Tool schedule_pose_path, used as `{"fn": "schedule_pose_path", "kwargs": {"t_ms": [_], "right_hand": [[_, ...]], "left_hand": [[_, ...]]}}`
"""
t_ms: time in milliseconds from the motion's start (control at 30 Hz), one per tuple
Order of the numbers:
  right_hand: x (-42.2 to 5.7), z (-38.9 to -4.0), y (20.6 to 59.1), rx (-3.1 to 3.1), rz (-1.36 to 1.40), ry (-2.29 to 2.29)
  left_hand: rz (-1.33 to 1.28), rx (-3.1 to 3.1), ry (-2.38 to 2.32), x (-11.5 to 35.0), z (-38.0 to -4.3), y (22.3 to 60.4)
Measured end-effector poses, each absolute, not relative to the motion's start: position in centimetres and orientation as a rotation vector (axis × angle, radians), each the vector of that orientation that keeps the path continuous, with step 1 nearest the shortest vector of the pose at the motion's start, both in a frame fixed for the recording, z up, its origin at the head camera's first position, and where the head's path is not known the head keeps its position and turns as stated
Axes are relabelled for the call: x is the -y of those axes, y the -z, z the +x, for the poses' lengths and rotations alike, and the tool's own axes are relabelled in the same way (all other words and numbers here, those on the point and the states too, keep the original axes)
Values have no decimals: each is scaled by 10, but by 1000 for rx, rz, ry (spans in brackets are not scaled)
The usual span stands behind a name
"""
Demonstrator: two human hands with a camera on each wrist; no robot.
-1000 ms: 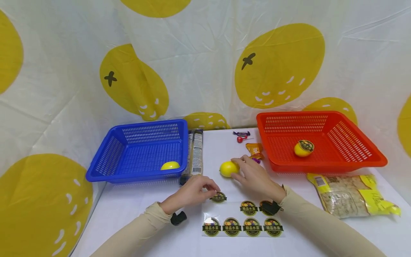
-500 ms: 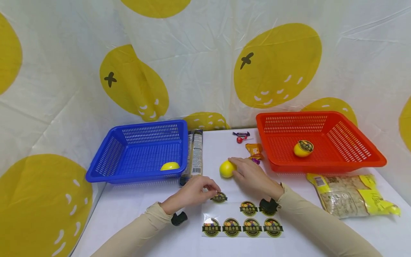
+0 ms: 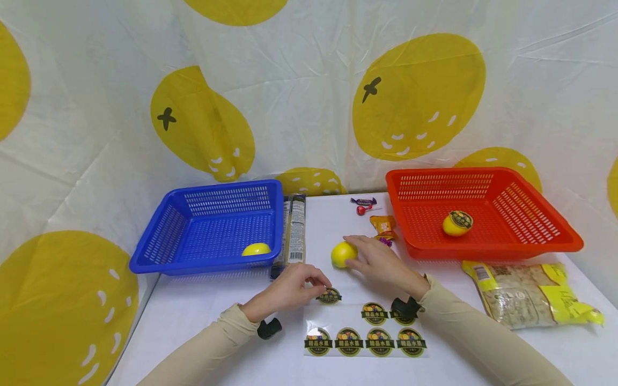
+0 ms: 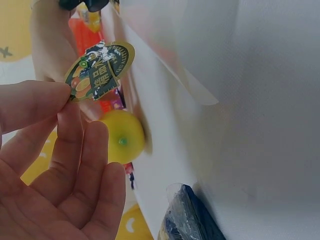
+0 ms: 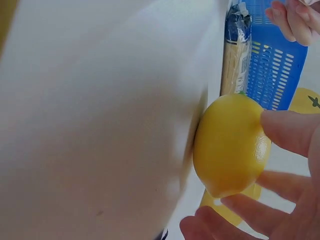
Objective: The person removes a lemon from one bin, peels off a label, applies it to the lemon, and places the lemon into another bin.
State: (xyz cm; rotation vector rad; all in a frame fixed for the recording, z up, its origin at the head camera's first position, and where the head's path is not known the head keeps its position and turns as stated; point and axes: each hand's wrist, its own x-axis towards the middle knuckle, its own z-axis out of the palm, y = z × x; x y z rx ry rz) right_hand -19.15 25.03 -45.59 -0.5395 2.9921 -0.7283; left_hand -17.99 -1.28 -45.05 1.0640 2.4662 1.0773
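My left hand [image 3: 289, 287] pinches a round black-and-gold fruit sticker [image 4: 100, 71] by its edge between thumb and forefinger. The other left fingers are loosely bent, as the left wrist view shows. A yellow lemon [image 5: 230, 145] lies on the white table, and my right hand [image 3: 381, 262] holds it from its right side with thumb and fingertips. Below the hands lies a clear sticker sheet [image 3: 338, 316] bearing several of the same round labels. The right wrist's black camera covers part of one label in the head view.
At left, a blue basket [image 3: 207, 268] contains one lemon [image 3: 256, 249]. A red basket [image 3: 483, 249] at right contains a labelled lemon [image 3: 455, 225]. Between them are a long dark packet [image 3: 294, 230], a lollipop [image 3: 362, 210] and wrapped sweets [image 3: 384, 225]. A yellow-ended bag [image 3: 526, 295] lies front right.
Under my right hand the lemon has turned a little, its outline going from long to rounder. My left hand and the sticker have stayed almost still.
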Motion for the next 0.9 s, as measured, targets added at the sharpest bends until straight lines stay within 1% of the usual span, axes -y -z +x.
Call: {"fn": "schedule_pose_path", "kwargs": {"t_ms": [133, 333, 633, 733, 900], "right_hand": [[-249, -190, 458, -2994, -555, 694], [-249, -187, 459, -3026, -504, 645], [-253, -182, 451, -2977, -466, 667], [-254, -184, 448, -2942, -534, 699], [-256, -193, 445, -2822, -736, 762]], "left_hand": [[1051, -2465, -1069, 12, -180, 451], [1034, -2457, -1067, 12, -180, 450], [1019, -2476, -1067, 12, -180, 448], [1030, -2475, -1076, 12, -180, 448], [1048, -2470, -1090, 12, -181, 448]]}}
